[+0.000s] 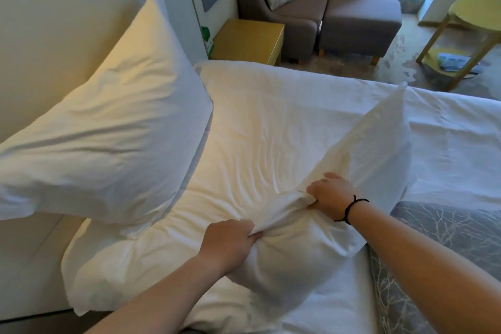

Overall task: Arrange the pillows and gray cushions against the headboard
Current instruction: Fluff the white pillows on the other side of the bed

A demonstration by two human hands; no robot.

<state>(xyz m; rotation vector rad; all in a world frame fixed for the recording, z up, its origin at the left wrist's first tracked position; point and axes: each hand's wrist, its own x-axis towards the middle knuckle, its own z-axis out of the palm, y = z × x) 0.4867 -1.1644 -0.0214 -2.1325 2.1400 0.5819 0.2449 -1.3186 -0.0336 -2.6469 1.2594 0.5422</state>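
We have the near pillow (pixel 339 198) bunched by its slack case: our left hand (pixel 230 241), at about 6 o'clock in the view, pinches a fold of the fabric, and our right hand (pixel 329 192), toward 4 o'clock, has its fingers curled into the same gathered edge. This pillow lies tilted across the bed, its far corner pointing to 2 o'clock, well apart from the headboard (pixel 54 22).

A second pillow (pixel 108 127) leans upright against the headboard at 9 o'clock, its lower corner resting on a flat white pillow (pixel 151 260) beneath it. A gray patterned cushion (pixel 439 247) lies on the bed at 4 o'clock, partly under our right forearm.

The risk, as we judge it, lies in the grip: we hold only loose cloth, not the filling, so a lift could let the stuffing sag to one end or the fabric slip free. Swinging it toward the headboard might also knock the leaning pillow over, since it looks lightly propped.

As for containers, we see none; the yellow nightstand (pixel 249 38) at 12 o'clock shows only a closed top.
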